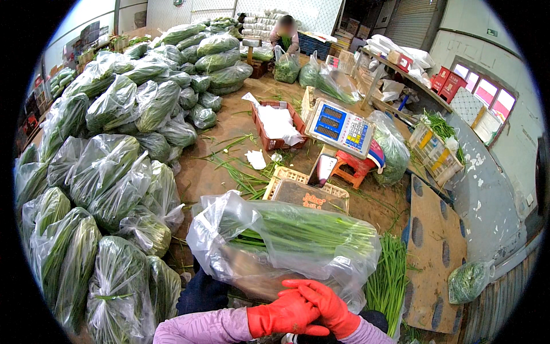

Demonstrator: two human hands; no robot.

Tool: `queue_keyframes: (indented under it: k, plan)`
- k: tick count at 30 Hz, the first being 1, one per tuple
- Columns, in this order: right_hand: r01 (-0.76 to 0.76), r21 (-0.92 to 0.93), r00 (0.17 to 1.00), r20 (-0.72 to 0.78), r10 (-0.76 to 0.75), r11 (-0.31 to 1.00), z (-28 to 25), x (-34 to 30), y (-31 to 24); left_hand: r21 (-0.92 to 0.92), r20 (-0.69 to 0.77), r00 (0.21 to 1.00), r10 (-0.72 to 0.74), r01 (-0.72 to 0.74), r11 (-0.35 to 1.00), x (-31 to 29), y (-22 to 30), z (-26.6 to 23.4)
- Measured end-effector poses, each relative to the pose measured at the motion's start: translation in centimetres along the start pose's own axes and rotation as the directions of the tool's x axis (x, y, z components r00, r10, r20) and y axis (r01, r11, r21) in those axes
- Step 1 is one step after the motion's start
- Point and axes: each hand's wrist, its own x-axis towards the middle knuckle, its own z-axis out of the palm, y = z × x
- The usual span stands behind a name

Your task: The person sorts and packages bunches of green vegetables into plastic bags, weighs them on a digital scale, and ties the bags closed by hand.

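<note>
Red rubber gloves cover both of my hands, which meet in front of my body. My right hand (327, 304) lies across my left hand (285, 315), its fingers stretched toward the left. The left hand's fingers point right and are partly covered; one shows stretched out below. Neither hand appears to hold anything. Just beyond them lies a large clear plastic bag (229, 215) on its side, with a bundle of long thin green stalks (312, 232) inside. Loose green stalks (389, 278) lie in a bunch to the right of my hands.
Filled vegetable bags (117, 169) are piled along the left. Ahead stand a scale platform (306, 196), its display (339, 129), a red crate (299, 122) and a red stool (349, 167). A wooden board (438, 252) lies right. Another person (285, 39) crouches at the back.
</note>
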Motion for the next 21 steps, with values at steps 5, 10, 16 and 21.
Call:
queue_keyframes:
  k: [5,10,16,21]
  plan:
    - [-0.018,0.029,1.0,-0.009,0.018,0.999,0.0,0.0,-0.1,0.015,0.043,0.999,-0.028,0.027,1.0,0.0,0.0,-0.3]
    - [-0.009,0.059,1.0,0.003,0.009,0.998,0.1,0.1,-0.1,0.019,0.065,0.998,-0.013,0.011,1.0,-0.2,-0.4,0.3]
    - [0.011,0.042,1.0,-0.027,-0.01,0.999,0.4,-0.1,-0.7,-0.065,-0.039,0.998,-0.039,0.037,0.997,0.0,0.0,-0.1]
    - [0.044,0.072,0.999,-0.031,-0.042,0.996,0.4,-0.4,-0.7,0.029,-0.06,0.998,0.037,-0.035,0.999,0.3,0.2,-0.7]
